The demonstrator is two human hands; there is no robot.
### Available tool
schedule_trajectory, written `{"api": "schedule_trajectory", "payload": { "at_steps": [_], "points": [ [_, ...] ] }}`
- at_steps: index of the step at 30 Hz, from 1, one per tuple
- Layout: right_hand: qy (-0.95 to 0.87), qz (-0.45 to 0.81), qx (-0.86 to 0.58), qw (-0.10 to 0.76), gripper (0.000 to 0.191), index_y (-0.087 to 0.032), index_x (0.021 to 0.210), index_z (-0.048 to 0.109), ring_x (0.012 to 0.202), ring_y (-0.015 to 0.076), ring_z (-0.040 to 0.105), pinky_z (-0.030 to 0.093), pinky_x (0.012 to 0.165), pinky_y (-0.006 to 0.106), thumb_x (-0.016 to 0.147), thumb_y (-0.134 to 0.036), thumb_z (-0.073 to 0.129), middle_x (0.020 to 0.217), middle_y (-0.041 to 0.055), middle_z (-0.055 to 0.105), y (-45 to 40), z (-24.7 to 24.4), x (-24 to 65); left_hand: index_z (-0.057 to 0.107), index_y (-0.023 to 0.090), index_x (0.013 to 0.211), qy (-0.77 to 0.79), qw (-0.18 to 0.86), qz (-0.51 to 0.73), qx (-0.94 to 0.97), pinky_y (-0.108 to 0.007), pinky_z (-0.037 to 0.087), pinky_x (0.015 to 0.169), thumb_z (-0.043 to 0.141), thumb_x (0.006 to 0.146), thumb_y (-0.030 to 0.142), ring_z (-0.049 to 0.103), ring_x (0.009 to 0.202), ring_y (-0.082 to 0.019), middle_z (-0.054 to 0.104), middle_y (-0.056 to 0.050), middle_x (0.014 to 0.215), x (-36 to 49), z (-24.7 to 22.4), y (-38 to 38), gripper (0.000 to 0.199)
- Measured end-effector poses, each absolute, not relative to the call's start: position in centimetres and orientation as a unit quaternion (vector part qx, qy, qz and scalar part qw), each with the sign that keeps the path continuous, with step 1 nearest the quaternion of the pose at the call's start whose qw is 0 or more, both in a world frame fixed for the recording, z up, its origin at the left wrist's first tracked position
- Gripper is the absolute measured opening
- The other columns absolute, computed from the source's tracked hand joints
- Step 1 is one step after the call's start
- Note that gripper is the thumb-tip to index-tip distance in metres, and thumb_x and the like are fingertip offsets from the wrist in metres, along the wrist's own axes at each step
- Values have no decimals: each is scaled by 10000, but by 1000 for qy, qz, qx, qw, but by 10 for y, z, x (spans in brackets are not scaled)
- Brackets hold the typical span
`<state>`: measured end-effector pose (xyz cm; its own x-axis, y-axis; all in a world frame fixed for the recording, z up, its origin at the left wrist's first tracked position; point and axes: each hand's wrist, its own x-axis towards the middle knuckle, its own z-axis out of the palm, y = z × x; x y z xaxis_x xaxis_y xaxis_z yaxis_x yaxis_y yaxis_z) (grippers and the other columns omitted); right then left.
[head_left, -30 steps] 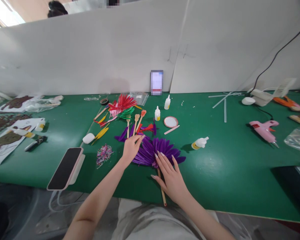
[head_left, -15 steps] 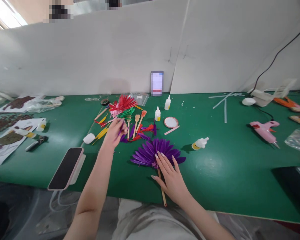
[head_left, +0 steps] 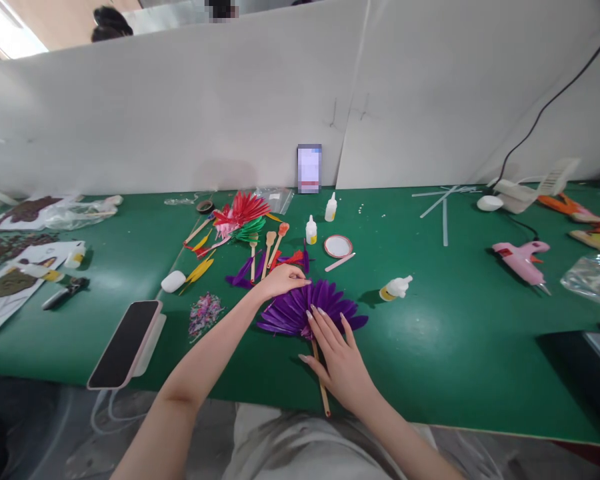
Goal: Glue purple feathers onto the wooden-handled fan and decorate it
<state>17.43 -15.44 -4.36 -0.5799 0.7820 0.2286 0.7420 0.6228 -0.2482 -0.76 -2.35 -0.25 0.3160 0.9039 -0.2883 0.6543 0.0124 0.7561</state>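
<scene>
A fan of purple feathers (head_left: 285, 312) on a flat wooden stick (head_left: 322, 387) lies at the table's front edge. Across its base rests my right hand (head_left: 337, 353), fingers stretched and thumb apart beside the stick. My left hand (head_left: 284, 280) is over the fan's upper left part, thumb and fingertips pinched near the feather tips. Whatever the pinch holds, if anything, is too small to make out. Behind that hand are loose purple feathers (head_left: 240, 275) and a wooden stick with a rounded head (head_left: 270, 243). A heap of small multicoloured bits (head_left: 203, 315) lies beyond my left forearm.
White glue bottles stand mid-table, one (head_left: 396, 288) right of the fan. Nearby lies a round red-rimmed lid (head_left: 338, 247). Red and green feather fans (head_left: 243, 212) lie at the back left. A phone (head_left: 125, 343) sits front left, a pink glue gun (head_left: 523, 263) at right.
My left hand has moved right and towards me, from the loose feathers to the purple fan's top, uncovering those feathers. My right hand stays on the fan's base. The view shifted slightly.
</scene>
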Motion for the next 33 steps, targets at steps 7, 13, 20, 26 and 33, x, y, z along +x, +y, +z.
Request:
{"api": "schedule_trajectory", "payload": {
  "at_steps": [7, 13, 20, 26, 33],
  "points": [
    [-885, 64, -430, 166, 619, -131, 1412, 182, 1332, 208, 204, 79, 1087, 440, 899, -437, 347, 1451, 70, 239, -155, -43, 174, 611, 140, 639, 578, 405, 169, 688, -222, 200, 456, 558, 690, 533, 308, 433, -73, 354, 55, 436, -18, -8, -33, 400],
    [-886, 66, -430, 160, 616, -130, 1412, 181, 1336, 204, 189, 62, 1089, 442, 902, -436, 341, 1458, 62, 218, -155, -43, 175, 644, 140, 655, 596, 390, 165, 682, -222, 206, 454, 564, 671, 551, 324, 434, -82, 385, 43, 434, -23, -13, -35, 419],
    [-884, 71, -430, 167, 624, -145, 1418, 156, 1332, 210, 202, 85, 1085, 462, 897, -421, 359, 1456, 61, 229, -155, -41, 175, 678, 149, 805, 642, 338, 302, 619, -216, 281, 489, 447, 783, 489, 392, 471, -96, 524, 7, 541, -36, 8, -43, 411],
    [-882, 67, -432, 174, 623, -156, 1417, 164, 1339, 211, 180, 82, 1084, 459, 893, -429, 364, 1462, 61, 210, -155, -38, 176, 668, 160, 782, 692, 267, 365, 563, -215, 258, 466, 397, 824, 453, 356, 427, -94, 377, 42, 433, -49, 17, -53, 402],
    [-885, 70, -427, 174, 610, -171, 1415, 177, 1336, 213, 191, 90, 1082, 467, 894, -427, 367, 1458, 58, 225, -157, -36, 177, 641, 176, 881, 723, 72, 231, 647, -281, 387, 705, 466, 817, 381, 536, 770, -194, 603, -61, 796, -59, 1, -31, 277]
  ]
}}
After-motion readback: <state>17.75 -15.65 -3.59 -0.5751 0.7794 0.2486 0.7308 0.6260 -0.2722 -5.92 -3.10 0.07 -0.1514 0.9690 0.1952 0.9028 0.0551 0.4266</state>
